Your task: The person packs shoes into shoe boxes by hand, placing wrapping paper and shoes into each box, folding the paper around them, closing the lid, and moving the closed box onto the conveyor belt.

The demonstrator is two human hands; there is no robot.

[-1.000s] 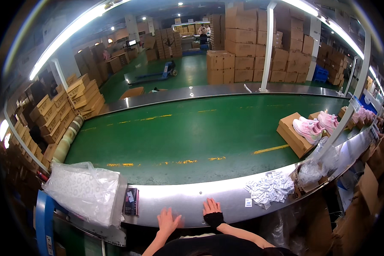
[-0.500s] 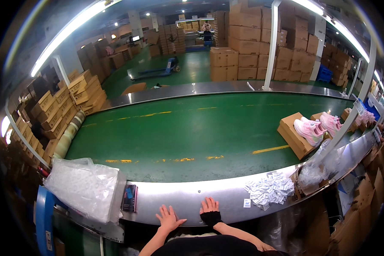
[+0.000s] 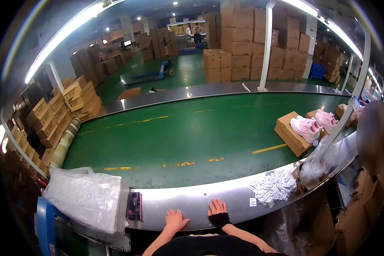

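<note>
My left hand (image 3: 175, 220) rests on the metal ledge (image 3: 179, 196) along the near side of the green belt, fingers slightly bent and holding nothing. To its right, my right hand (image 3: 218, 209) lies palm down on the same ledge, fingers stretched out, with a black band (image 3: 219, 219) around the wrist. Left of my left hand lies a small dark box (image 3: 135, 206). Beyond it sits a stack of white sheets in clear plastic (image 3: 87, 198). A heap of small white packets (image 3: 273, 187) lies on the ledge, right of my right hand.
On the green belt (image 3: 179, 141), pink-and-white shoes (image 3: 306, 129) sit on an open cardboard box (image 3: 291, 134) at right. Plastic bags (image 3: 313, 168) lie near a slanted white post (image 3: 335, 141). Stacked cartons (image 3: 74, 100) stand at left. A blurred oval shape (image 3: 373, 136) covers the right edge.
The view has shifted a little. My left hand's fingers, spread before, are now more bent and closer together. My right hand stays flat on the ledge. The blurred shape has appeared at right.
</note>
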